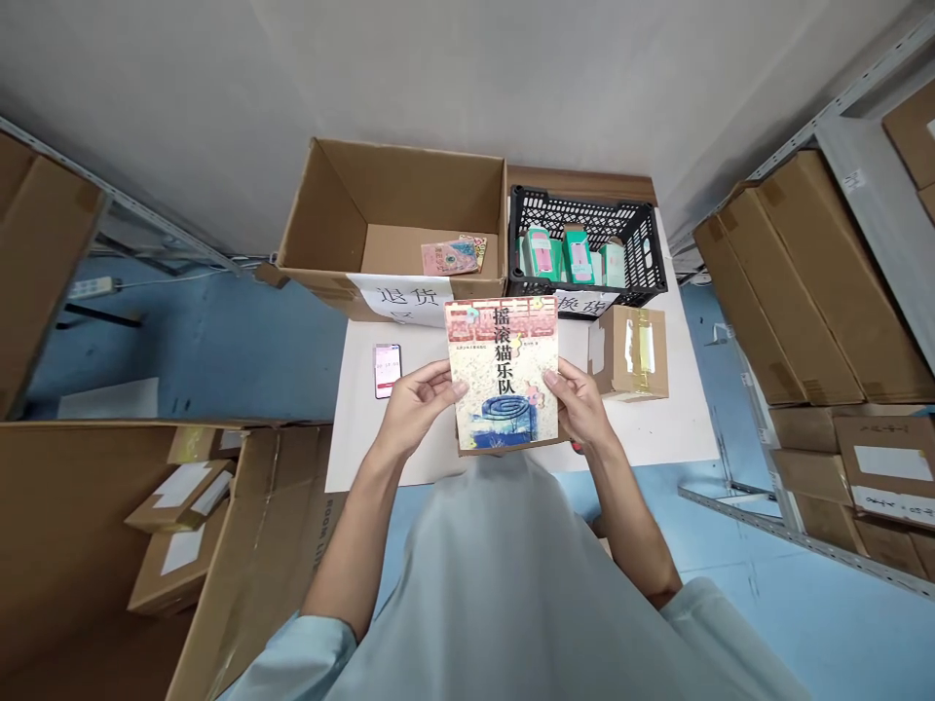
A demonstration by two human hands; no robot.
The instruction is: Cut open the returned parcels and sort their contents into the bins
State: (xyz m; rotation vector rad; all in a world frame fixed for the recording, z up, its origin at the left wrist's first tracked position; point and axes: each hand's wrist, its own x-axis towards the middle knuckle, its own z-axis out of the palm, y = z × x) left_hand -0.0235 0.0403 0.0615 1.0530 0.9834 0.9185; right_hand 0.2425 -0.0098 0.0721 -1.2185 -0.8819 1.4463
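A paperback book [474, 399] with a red-and-cream cover, dark Chinese characters and a blue picture is held up in front of me, its cover facing me. My left hand [420, 404] pinches its left edge, thumb on the front. On the opposite edge, my right hand [580, 397] grips it the same way. Behind the book stands an open cardboard box [336, 282] with a handwritten paper sign [409, 295]; a pink book [445, 258] and another patterned one lie inside. Some brown cardboard shows just under the book's lower edge.
A black plastic crate [518, 282] holds several green-and-pink boxes. Right of my hands sits a taped carton [617, 365]; a phone [387, 371] lies on the white table [357, 438]. Shelves with cartons [804, 263] stand at right, and a large box [241, 545] holds parcels at lower left.
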